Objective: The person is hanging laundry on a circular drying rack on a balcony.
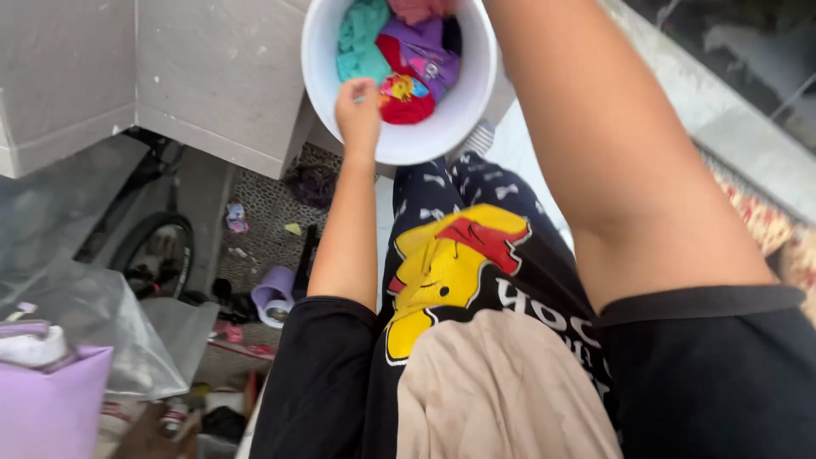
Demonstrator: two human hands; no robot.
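Note:
A white round bucket (pixel 476 93) sits in front of my body at the top of the head view. Inside it lie several bunched clothes: a teal piece (pixel 361 38), a purple piece (pixel 425 51) and a red and yellow piece (pixel 405 98). My left hand (pixel 357 110) is closed over the bucket's near rim, fingers curled inside. My right arm reaches up past the bucket's right side and leaves the frame at the top, so my right hand is hidden. I wear a black shirt with a yellow cartoon print.
Grey concrete blocks (pixel 195 76) stand at the upper left. Below them are a bicycle wheel (pixel 157 246), a lilac roll (pixel 274 297) and small litter on the ground. A clear plastic bag (pixel 102 323) and a lilac box (pixel 51 399) are at the lower left. A patterned rug (pixel 765 212) lies on the right.

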